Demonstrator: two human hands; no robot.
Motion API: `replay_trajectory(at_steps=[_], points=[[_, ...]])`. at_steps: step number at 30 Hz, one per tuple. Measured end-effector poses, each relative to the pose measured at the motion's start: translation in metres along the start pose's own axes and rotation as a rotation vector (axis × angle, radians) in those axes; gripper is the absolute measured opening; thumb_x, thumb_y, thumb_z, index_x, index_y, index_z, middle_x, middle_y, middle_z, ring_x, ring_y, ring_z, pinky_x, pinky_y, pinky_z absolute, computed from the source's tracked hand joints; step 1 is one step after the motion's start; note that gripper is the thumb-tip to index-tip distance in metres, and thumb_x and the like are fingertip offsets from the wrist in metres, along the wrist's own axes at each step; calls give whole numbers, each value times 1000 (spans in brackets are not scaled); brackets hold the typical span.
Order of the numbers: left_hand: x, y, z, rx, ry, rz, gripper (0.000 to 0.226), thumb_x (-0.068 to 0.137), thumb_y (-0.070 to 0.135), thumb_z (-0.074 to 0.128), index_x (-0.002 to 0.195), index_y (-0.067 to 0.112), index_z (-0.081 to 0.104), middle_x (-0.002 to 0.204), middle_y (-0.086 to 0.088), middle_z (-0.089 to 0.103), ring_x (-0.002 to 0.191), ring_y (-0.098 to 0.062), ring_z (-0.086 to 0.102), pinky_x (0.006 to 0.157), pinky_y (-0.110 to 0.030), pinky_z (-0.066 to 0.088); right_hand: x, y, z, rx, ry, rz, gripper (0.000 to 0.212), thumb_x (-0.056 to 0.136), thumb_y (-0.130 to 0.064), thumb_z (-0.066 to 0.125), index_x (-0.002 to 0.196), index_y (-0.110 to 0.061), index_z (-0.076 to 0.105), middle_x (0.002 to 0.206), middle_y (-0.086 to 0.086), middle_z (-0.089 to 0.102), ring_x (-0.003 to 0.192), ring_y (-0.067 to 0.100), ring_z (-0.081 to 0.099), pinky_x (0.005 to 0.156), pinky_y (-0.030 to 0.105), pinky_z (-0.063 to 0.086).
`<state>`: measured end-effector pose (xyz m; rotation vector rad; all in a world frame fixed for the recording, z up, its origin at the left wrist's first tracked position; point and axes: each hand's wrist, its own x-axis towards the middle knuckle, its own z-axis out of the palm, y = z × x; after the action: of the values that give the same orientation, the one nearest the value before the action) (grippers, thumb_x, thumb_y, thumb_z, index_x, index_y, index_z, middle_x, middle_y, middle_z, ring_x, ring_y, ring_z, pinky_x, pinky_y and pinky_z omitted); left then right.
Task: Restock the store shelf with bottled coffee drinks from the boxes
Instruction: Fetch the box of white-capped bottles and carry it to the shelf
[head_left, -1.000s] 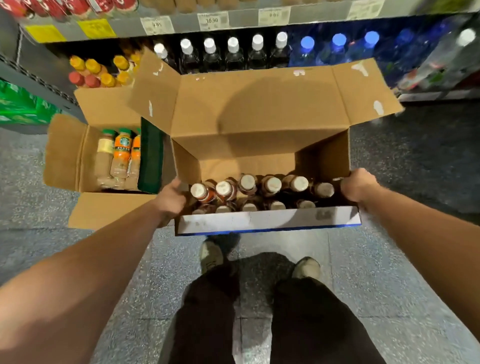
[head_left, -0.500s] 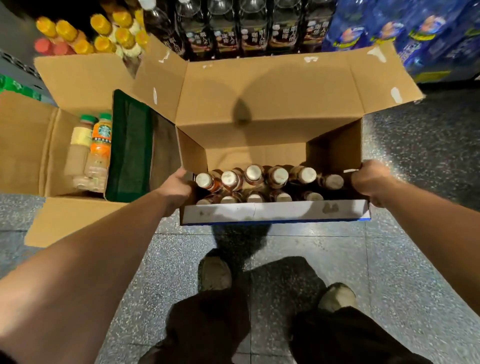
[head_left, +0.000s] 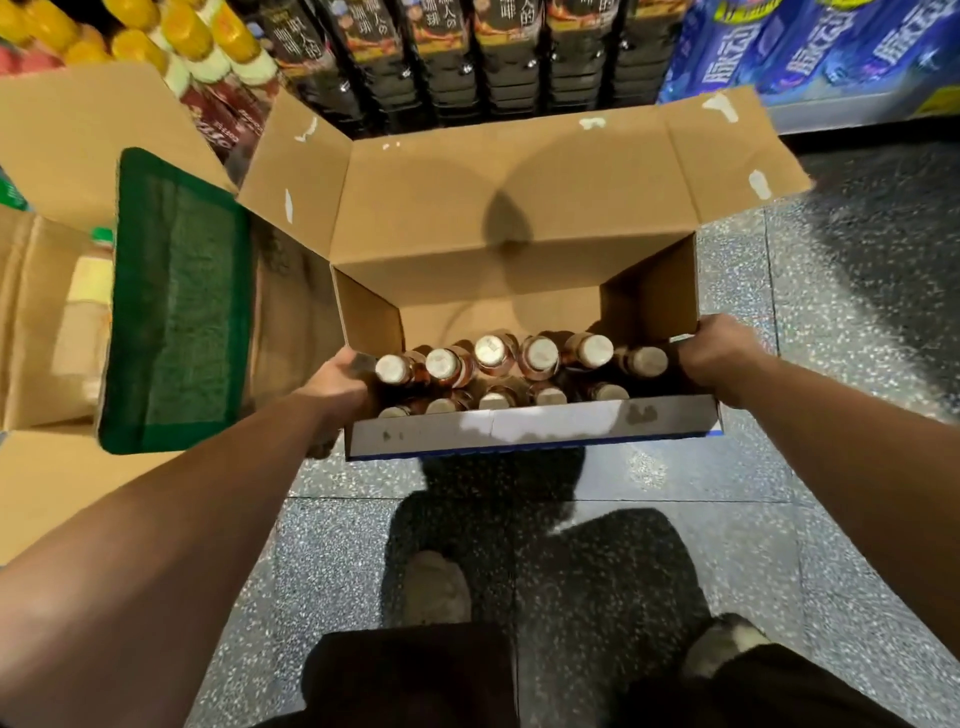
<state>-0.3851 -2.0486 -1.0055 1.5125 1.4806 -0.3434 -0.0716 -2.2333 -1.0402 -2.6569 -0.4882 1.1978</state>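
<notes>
An open cardboard box with its flaps spread sits in front of me, close to the bottom shelf. Several brown bottled coffee drinks with pale caps stand packed along its near side. My left hand grips the box's left wall at the near corner. My right hand grips the right wall. On the bottom shelf behind the box stand dark coffee bottles in a row.
A second open box lies on the floor at the left, with a green flap and pale bottles inside. Yellow-capped bottles and blue bottles fill the shelf. My feet stand on speckled grey floor below the box.
The box in both hands has gone down and nearer the bottom shelf. My view has tilted down, so the upper shelf and price tags have left the frame.
</notes>
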Motion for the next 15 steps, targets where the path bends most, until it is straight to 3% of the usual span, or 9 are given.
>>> replay_trajectory(at_steps=[2,6,10,13,15], points=[[4,-4,1,-26,5,-13,29,76,-8,63,75,18,51,76,-7,57,70,-22,55,66,-33,45,5,-2,3,9,-8,-3,24,89,-14,56,108,-1,63,108,25,63,101,40,61,86,44,53],[14,-12,7,-153,13,-54,34,76,-13,60,82,19,51,68,2,63,60,-11,60,48,-23,46,13,-2,11,30,-11,-2,22,88,-11,54,106,-1,63,106,24,63,98,40,61,85,45,54],[25,-23,19,-241,2,-103,49,78,-16,57,105,23,47,83,5,59,72,-10,57,48,-20,47,17,6,21,0,-3,-11,23,90,-9,53,108,3,61,108,25,63,100,40,60,80,40,52],[32,-30,25,-263,-37,-134,48,79,-12,59,107,25,48,83,2,61,71,-13,59,44,-19,47,21,9,25,-65,10,-16,23,91,-8,52,109,3,60,109,26,62,102,41,59,74,34,45],[37,-32,24,-282,-61,-140,47,78,-11,61,105,26,49,83,1,63,70,-13,61,44,-19,48,25,9,25,-77,4,-11,24,90,-8,51,109,3,60,111,27,61,103,42,58,79,39,47]])
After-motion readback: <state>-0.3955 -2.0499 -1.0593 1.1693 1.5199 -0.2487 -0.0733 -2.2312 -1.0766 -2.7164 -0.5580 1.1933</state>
